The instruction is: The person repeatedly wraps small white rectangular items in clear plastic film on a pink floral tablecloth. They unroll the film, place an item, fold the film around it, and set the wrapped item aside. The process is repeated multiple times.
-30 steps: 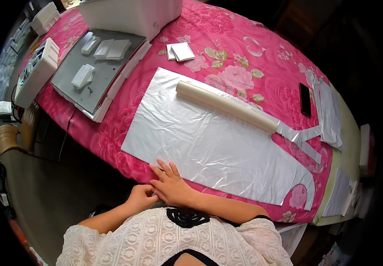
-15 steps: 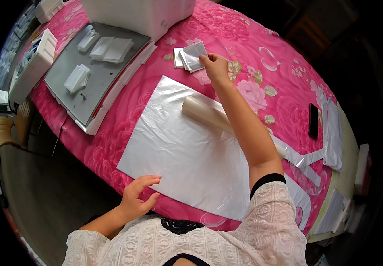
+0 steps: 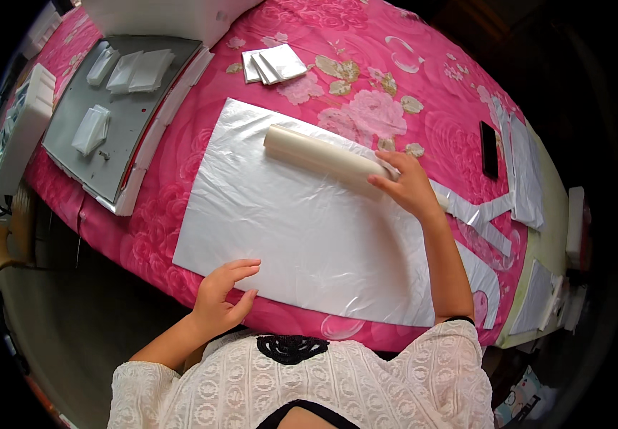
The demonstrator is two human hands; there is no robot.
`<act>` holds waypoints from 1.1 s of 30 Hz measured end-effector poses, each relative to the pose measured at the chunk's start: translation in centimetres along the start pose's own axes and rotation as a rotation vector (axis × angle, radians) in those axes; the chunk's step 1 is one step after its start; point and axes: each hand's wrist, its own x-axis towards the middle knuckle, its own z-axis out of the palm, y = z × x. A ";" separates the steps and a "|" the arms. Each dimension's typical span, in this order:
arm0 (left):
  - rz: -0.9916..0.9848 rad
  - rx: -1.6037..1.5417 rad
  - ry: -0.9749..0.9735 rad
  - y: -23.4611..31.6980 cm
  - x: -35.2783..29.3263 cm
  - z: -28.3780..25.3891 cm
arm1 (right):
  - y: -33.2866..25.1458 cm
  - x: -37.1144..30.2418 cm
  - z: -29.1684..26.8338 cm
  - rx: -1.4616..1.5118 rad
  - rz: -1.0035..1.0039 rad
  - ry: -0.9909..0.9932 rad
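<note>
At the lower centre of the frame, the bare left hand was relaxed, thumb and fingers apart with nothing between them, beside the near edge of a thin, silvery-white sheet, plastic by its sheen. The sheet lay spread across the middle of the frame on a pink, flower-printed cloth, and its lower right end was cut in a curve.

Beyond it, right of centre, the bare right hand was at a long, cream-coloured, cylindrical roll that lay along the sheet's far side. Its thumb and fingertips straddled the roll — whether they pressed on it could not be told from this angle. The step in hand, as far as could be judged, was taking hold of the roll; shifting it would call for a firm pinch and care not to drag the sheet.

Farther off, at the right, silvery strips ran from the roll's end, and a black, rectangular phone lay above them. Flat, square, silvery packets overlapped at the upper centre — well apart from both hands.
</note>
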 end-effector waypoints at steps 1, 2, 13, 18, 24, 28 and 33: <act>0.045 0.006 -0.041 0.1 0.4 0.4 | 1.5 -3.0 -0.7 -0.057 0.002 0.010; 0.083 0.022 -0.080 0.3 0.7 0.9 | 2.2 -5.5 -0.8 -0.080 0.044 0.038; 0.277 0.343 -0.393 1.8 5.4 13.5 | -2.0 -21.0 5.4 0.030 -0.037 0.135; 0.321 0.376 -0.389 3.2 5.6 16.9 | 7.8 -23.5 2.2 -0.202 0.060 0.225; 0.388 0.389 -0.525 5.5 5.1 19.3 | 20.8 -31.3 -5.0 -0.387 0.496 0.535; 0.405 0.422 -0.548 6.4 4.9 20.0 | 24.2 -35.1 -6.2 -0.551 0.695 0.681; 0.416 0.446 -0.580 7.2 5.2 20.0 | 21.3 -34.3 -6.4 -0.471 0.675 0.774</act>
